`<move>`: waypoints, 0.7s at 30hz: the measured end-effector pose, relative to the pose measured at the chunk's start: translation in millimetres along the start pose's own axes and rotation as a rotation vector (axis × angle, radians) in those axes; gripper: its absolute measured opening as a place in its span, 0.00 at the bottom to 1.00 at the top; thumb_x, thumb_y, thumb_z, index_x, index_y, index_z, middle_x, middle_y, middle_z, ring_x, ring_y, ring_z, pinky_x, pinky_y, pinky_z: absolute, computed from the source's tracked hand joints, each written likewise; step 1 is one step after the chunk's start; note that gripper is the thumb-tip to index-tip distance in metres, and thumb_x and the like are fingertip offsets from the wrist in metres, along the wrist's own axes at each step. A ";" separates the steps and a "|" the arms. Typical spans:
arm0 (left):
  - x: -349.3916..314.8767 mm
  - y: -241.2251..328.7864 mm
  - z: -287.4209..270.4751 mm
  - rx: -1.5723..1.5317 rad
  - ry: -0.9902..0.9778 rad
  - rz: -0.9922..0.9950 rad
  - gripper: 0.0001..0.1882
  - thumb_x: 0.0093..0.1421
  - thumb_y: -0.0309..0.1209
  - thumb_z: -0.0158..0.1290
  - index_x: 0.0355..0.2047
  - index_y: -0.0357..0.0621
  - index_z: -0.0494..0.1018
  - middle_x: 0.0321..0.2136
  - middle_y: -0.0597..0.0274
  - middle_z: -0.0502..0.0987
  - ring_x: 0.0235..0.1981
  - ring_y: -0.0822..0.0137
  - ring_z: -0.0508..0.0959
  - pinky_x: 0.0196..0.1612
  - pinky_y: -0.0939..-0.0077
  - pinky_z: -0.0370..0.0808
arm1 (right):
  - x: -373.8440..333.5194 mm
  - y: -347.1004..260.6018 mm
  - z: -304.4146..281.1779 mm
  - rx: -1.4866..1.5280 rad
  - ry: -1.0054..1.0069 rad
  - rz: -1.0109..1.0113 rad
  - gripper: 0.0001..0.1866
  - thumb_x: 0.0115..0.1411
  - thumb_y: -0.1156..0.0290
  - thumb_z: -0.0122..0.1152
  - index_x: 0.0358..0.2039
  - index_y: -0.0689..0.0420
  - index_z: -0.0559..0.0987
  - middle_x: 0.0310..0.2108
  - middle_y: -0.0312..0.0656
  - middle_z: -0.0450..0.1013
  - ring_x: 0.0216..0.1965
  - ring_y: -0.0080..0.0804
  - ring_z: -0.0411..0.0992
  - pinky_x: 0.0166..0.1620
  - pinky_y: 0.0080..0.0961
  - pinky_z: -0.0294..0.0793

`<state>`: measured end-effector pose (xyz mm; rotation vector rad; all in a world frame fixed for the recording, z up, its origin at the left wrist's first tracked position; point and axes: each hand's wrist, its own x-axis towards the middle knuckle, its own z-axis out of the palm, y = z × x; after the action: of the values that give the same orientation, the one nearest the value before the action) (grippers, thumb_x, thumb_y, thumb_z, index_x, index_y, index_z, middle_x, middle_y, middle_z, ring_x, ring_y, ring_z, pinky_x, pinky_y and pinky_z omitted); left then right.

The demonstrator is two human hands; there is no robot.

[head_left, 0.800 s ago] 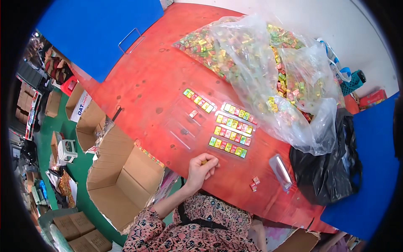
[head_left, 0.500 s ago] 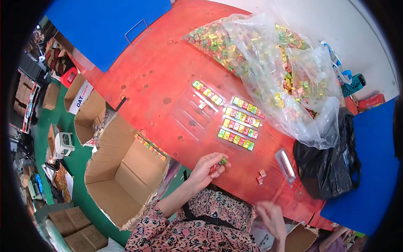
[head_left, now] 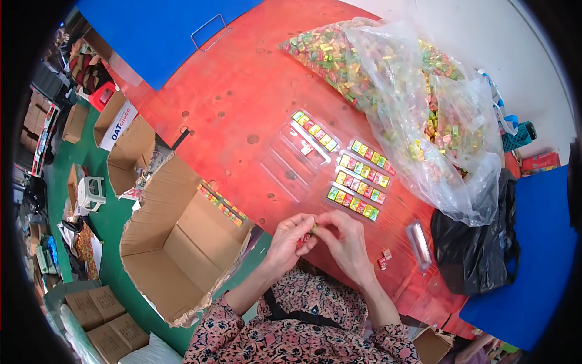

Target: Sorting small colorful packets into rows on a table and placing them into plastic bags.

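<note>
My left hand (head_left: 285, 246) is closed around a few small wrapped candies (head_left: 303, 241), red and green, at the table's near edge. The fingertips of my right hand (head_left: 350, 247) pinch at a green piece, meeting the left fingers; the fingers partly hide it. Just beyond, a clear plastic tray (head_left: 335, 198) has several rows filled with red, green and yellow candies. Left of it, a second clear tray (head_left: 279, 159) bears one filled row and a lone candy (head_left: 306, 147); its other slots are bare. Two or three loose red candies (head_left: 383, 259) lie right of my hands.
A big clear bag (head_left: 388, 79) of candies spreads across the far right of the red table (head_left: 242, 91). Nearer stand a black plastic bag (head_left: 473, 249) and a clear narrow case (head_left: 419, 246). An open cardboard box (head_left: 182, 267) is at my left.
My right hand has come up from the lower right to meet my left hand at the candies. The view has shifted slightly, and the trays appear a little farther right.
</note>
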<state>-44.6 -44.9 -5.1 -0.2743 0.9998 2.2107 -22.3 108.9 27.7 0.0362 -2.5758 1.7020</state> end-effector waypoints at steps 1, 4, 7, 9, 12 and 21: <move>2.0 6.0 2.3 -0.011 -0.004 0.016 0.11 0.66 0.35 0.48 0.38 0.40 0.72 0.27 0.65 0.76 0.17 0.80 0.68 0.14 0.90 0.55 | 8.2 -1.2 -2.0 0.024 -0.025 0.049 0.10 0.54 0.78 0.63 0.37 0.64 0.77 0.30 0.40 0.75 0.31 0.22 0.73 0.35 0.20 0.73; 8.7 27.1 4.1 0.040 0.073 0.031 0.11 0.66 0.34 0.48 0.39 0.38 0.72 0.27 0.64 0.76 0.15 0.79 0.66 0.13 0.89 0.55 | 39.1 -4.3 -6.7 0.093 -0.107 0.210 0.09 0.55 0.78 0.63 0.38 0.63 0.78 0.32 0.37 0.74 0.32 0.19 0.72 0.36 0.18 0.72; 16.1 39.5 0.6 0.049 0.113 0.100 0.11 0.65 0.33 0.48 0.41 0.37 0.71 0.26 0.63 0.75 0.16 0.79 0.68 0.13 0.90 0.57 | 51.7 -4.3 -0.9 0.233 -0.194 0.067 0.15 0.53 0.74 0.64 0.42 0.60 0.77 0.32 0.44 0.73 0.33 0.35 0.72 0.36 0.27 0.71; 20.1 47.0 3.9 0.105 0.099 0.179 0.12 0.65 0.33 0.49 0.43 0.38 0.69 0.25 0.64 0.75 0.18 0.79 0.70 0.14 0.90 0.59 | 56.0 -9.7 4.9 0.146 -0.158 0.002 0.15 0.52 0.75 0.63 0.42 0.59 0.77 0.31 0.44 0.71 0.33 0.36 0.72 0.36 0.29 0.71; 24.4 52.4 11.7 0.158 0.161 0.186 0.12 0.65 0.33 0.49 0.43 0.36 0.69 0.25 0.64 0.73 0.15 0.80 0.67 0.13 0.90 0.58 | 60.4 -10.6 8.0 -0.048 -0.113 -0.115 0.16 0.50 0.76 0.63 0.42 0.59 0.78 0.27 0.44 0.69 0.31 0.41 0.69 0.37 0.33 0.68; 39.6 59.4 -19.1 -0.185 0.037 -0.003 0.22 0.70 0.42 0.38 0.46 0.32 0.68 0.39 0.44 0.77 0.27 0.69 0.76 0.26 0.84 0.72 | 96.8 26.0 -15.3 0.458 -0.055 0.158 0.08 0.56 0.79 0.60 0.38 0.62 0.77 0.32 0.33 0.74 0.34 0.15 0.71 0.37 0.15 0.71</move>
<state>-115.1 -66.8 -1.1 -0.4016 0.8140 2.3059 -119.8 134.1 15.5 -0.1064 -2.2146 2.3433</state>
